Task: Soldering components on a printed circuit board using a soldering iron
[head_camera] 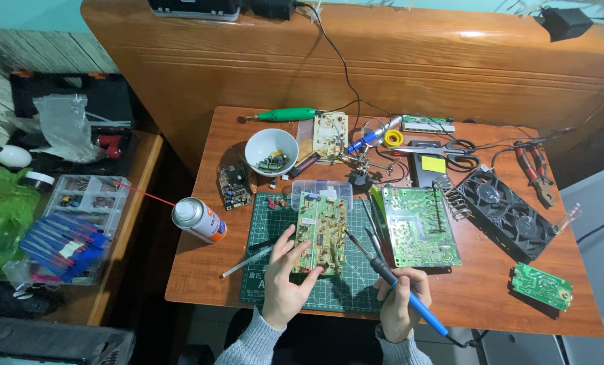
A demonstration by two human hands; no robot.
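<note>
the left hand (285,280) presses flat, fingers spread, on the near edge of the circuit board (321,232) lying on the green cutting mat (342,292), seemingly to steady it. the right hand (400,301), closed around the blue soldering iron (391,284), aims its tip at the board's right edge. right of the board, a larger green board (420,226) and loose tools (376,226) crowd close; a clear plastic box (322,189) touches its far end.

green-and-tan circuit board (321,233) flat on cutting mat; blue-handled soldering iron (391,280) tilted, tip beside board
</note>
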